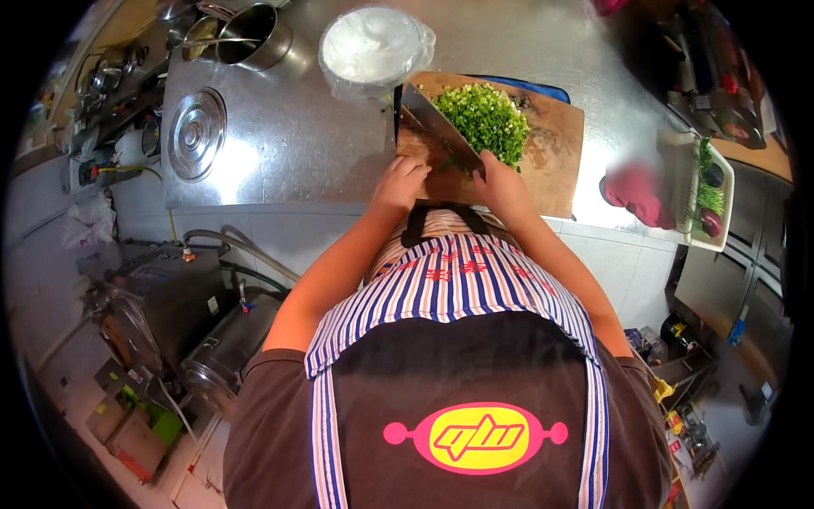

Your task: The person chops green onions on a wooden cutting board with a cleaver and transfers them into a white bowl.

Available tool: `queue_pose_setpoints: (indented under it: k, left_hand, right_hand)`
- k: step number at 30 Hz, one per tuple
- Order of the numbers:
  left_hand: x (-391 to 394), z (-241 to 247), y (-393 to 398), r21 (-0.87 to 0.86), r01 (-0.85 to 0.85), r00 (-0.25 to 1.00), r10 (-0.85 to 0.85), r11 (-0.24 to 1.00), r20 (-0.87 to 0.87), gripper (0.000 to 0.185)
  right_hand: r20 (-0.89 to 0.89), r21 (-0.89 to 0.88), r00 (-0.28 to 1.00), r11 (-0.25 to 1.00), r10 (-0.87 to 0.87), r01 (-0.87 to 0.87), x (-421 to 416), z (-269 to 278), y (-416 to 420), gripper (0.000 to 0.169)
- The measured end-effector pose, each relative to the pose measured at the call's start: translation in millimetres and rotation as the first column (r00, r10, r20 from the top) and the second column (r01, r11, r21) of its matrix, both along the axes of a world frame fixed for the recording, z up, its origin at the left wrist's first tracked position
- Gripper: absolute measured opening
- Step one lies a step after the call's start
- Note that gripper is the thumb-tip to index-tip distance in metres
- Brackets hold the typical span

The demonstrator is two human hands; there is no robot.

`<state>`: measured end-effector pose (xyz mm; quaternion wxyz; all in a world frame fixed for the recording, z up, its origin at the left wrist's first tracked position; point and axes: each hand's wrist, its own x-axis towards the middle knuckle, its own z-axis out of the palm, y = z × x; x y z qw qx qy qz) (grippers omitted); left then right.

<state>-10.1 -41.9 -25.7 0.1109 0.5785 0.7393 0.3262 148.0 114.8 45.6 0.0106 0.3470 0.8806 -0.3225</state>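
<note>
A heap of chopped green onions (486,121) lies on a wooden cutting board (553,146). My right hand (505,188) grips the handle of a Chinese cleaver (439,130). The cleaver's broad blade points away to the upper left, along the left side of the heap. At the board's near left edge rests my left hand (400,184), its fingers bent; whether it grips anything there is unclear. Some green bits lie by the blade near the handle. Behind the board's left corner stands a round container (375,48) lined or covered with clear plastic.
The board sits on a steel worktop (305,140). Metal pots (254,38) stand at the back left, above a round steel lid (198,135). A blue-edged item (528,87) shows behind the board. To the right are a red cloth (639,197) and a basket (722,232) with greens.
</note>
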Motion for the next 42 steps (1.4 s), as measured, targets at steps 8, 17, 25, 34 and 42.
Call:
queue_pose_setpoints:
  k: [8, 17, 25, 34, 42]
  left_hand:
    - [16.0, 9.3, 26.8, -0.091, -0.012, 1.0, 0.013, 0.996, 0.008, 0.017]
    - [14.5, 2.2, 25.6, -0.015, 0.027, 0.998, -0.028, 1.0, -0.05, 0.008]
    - [14.7, 4.6, 20.9, -0.139, -0.016, 0.998, 0.008, 0.99, -0.06, 0.009]
    - [14.9, 3.1, 22.1, -0.098, -0.014, 1.0, 0.012, 0.995, -0.027, 0.008]
    - [17.0, 0.9, 22.2, -0.074, -0.039, 0.999, 0.039, 0.996, 0.0, 0.005]
  right_hand:
    - [0.068, 0.045, 0.997, 0.998, 0.038, -0.041, 2.8, 1.1, -9.5, 0.014]
    - [0.044, 0.078, 0.998, 0.996, 0.046, -0.049, -10.1, -0.6, -6.1, 0.012]
    - [0.147, 0.07, 0.982, 0.989, 0.121, -0.132, 7.3, 30.5, -7.6, 0.012]
    - [0.069, 0.075, 0.994, 0.993, 0.083, -0.088, -5.5, 5.4, -10.4, 0.014]
    - [0.102, 0.084, 0.991, 0.991, 0.092, -0.1, 2.6, -0.1, -18.1, 0.013]
